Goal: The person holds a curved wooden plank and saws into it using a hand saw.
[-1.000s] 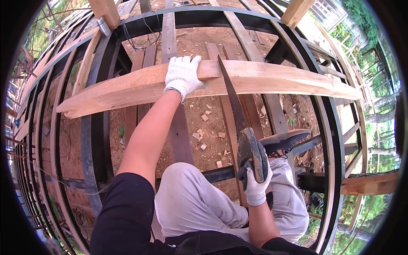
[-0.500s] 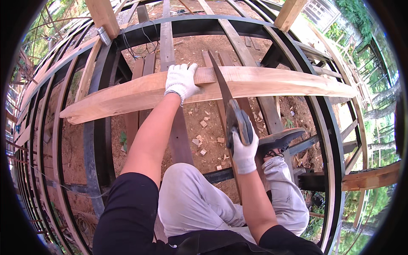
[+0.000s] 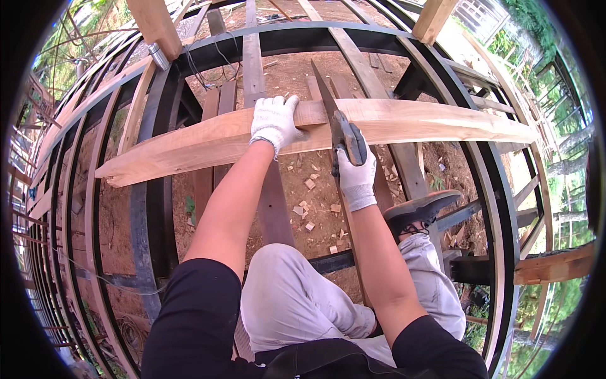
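Note:
A long, slightly curved wooden beam (image 3: pixel 429 125) lies crosswise in front of me over the frame. My left hand (image 3: pixel 275 121), in a white work glove, grips its upper edge left of the middle, fingers over the top. In my right hand (image 3: pixel 357 169), gloved white with dark palm and fingers, is the dark handle of a handsaw (image 3: pixel 326 95). The saw's blade crosses the beam just right of my left hand, its tip pointing away past the far edge. How deep the teeth sit in the wood I cannot tell.
Black metal beams (image 3: pixel 154 221) and wooden slats (image 3: pixel 274 202) form an open frame with gaps down to bare soil. Wood offcuts (image 3: pixel 310 184) are scattered below. Wooden posts (image 3: pixel 158 31) rise at the far side, one with a metal can (image 3: pixel 158 55) beside it. My shoe (image 3: pixel 421 210) rests at right.
My right hand has pushed the saw forward, away from me, so the handle is now close to the beam. My left hand keeps its hold. The view has shifted slightly.

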